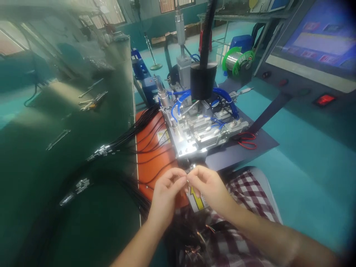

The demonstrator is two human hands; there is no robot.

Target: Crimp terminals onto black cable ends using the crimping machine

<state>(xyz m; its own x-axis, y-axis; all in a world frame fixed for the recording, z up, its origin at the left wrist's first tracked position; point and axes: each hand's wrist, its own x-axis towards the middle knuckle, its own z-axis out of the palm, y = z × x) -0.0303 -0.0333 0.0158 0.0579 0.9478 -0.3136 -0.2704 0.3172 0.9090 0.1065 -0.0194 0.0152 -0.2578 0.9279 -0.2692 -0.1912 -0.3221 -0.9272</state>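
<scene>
In front of the metal machine [191,148], my left hand [164,196] and my right hand [213,189] meet fingertip to fingertip. Each is closed in a pinch. Whatever small thing lies between the fingertips is too tiny and too covered to name. Below them, over my lap, hang dark cables whose stripped ends show thin coloured wires [194,251]. A label with a yellow arrow [198,202] is partly hidden behind my right hand. Black cables [147,118] run across the orange surface [147,168] to the left of my hands.
The green bench [105,230] at left carries bundles of cables with shiny connector ends [102,150] and several tweezer-like tools [94,101]. A black lamp-like cylinder [204,81] hangs above the machine. A control panel [311,70] and a green wire spool [236,61] are at right.
</scene>
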